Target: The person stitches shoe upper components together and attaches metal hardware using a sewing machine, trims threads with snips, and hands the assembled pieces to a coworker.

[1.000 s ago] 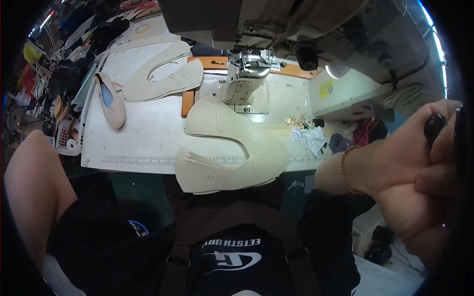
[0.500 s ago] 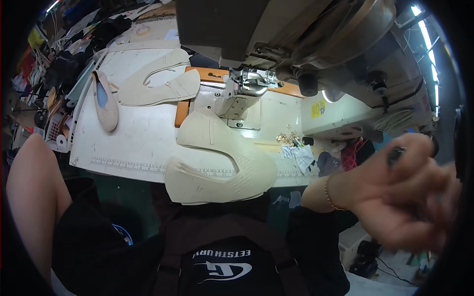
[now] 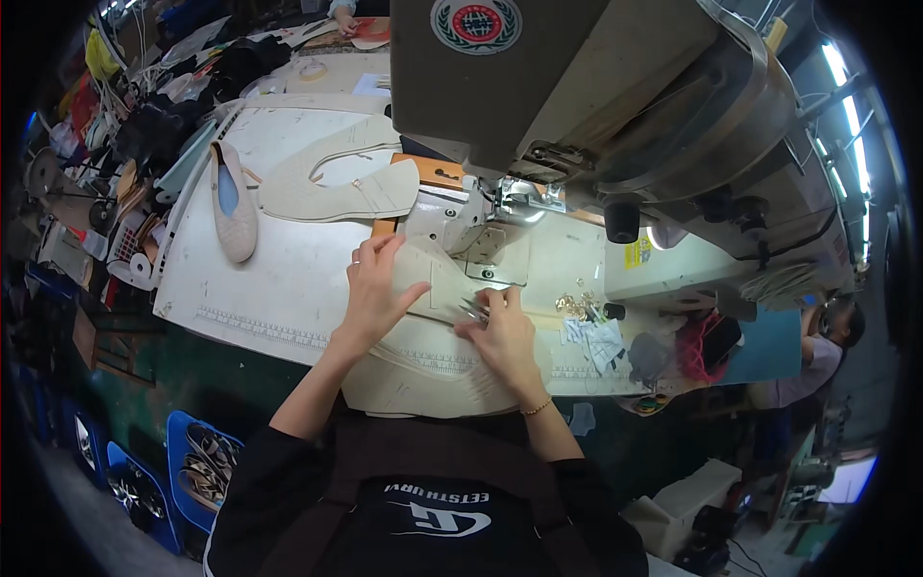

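Cream shoe-upper pieces lie stacked at the table's front edge, below the sewing machine head. My left hand rests on their upper left part, its fingers stretched and the thumb spread. Close to its right, my right hand is closed over the same pieces. Between its fingers and thumb are small thread snips, their slim metal blades pointing left and slightly blurred. The machine's needle area stands just beyond my hands. Part of the stack is hidden under both hands.
More cream uppers and a finished beige shoe lie at the left. Right of my hands are gold-coloured bits and white scraps. Blue bins stand on the floor. Another person is at the far right.
My right hand has swung in from the far right onto the cream pieces. My left hand has come into view and onto them. The view has shifted slightly.
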`<state>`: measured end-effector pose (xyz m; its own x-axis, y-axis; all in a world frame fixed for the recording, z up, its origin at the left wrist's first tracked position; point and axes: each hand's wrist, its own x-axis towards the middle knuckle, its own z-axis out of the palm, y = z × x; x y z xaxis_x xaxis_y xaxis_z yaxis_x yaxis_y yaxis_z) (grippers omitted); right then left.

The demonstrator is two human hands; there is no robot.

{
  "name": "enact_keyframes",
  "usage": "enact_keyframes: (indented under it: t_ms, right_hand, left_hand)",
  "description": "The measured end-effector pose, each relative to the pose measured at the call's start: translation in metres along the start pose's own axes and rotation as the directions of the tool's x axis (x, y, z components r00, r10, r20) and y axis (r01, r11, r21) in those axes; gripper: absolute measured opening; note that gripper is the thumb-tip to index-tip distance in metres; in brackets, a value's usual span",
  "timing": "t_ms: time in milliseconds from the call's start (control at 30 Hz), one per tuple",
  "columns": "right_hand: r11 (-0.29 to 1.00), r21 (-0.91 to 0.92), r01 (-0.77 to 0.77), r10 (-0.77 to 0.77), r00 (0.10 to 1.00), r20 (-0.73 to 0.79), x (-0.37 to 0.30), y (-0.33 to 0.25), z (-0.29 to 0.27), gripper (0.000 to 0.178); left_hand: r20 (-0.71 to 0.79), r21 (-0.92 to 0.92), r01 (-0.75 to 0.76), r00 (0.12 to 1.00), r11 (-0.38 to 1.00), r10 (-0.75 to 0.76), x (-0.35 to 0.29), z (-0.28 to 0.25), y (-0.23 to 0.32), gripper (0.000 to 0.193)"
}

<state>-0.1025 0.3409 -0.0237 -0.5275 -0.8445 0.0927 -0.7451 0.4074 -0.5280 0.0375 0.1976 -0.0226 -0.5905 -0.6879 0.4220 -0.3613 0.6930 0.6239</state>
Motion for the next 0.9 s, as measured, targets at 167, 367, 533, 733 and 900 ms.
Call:
enact_keyframes:
  t_ms: [167, 367, 533, 733, 900]
  right_hand:
    - [0.979, 0.152, 0.133, -0.123, 0.990, -0.073, 0.005, 0.015, -0.009, 0.028]
    - [0.775, 0.561, 0.291, -0.167, 0.951, -0.262, 0.012, -0.004, -0.065, 0.014]
    - [0.579, 0.807, 0.119, 0.166, 0.952, -0.259, 0.023, -0.015, -0.092, 0.010]
    - [0.509, 0.842, 0.177, 0.168, 0.939, -0.299, 0.036, -0.007, -0.091, 0.005]
    - [0.541, 0.830, 0.136, 0.176, 0.947, -0.270, 0.034, 0.002, -0.088, 0.010]
  left_hand:
    - [-0.035, 0.322, -0.112, 0.991, 0.940, 0.131, 0.020, -0.005, 0.006, 0.080]
    - [0.579, -0.649, 0.539, 0.808, 0.537, -0.112, 0.070, -0.035, 0.032, 0.051]
    - [0.779, -0.463, 0.749, 0.599, 0.474, -0.186, 0.116, -0.060, 0.086, 0.037]
    - [0.695, -0.538, 0.714, 0.677, 0.448, -0.242, 0.125, -0.059, 0.098, 0.051]
    - [0.666, -0.536, 0.663, 0.713, 0.523, -0.221, 0.126, -0.045, 0.084, 0.054]
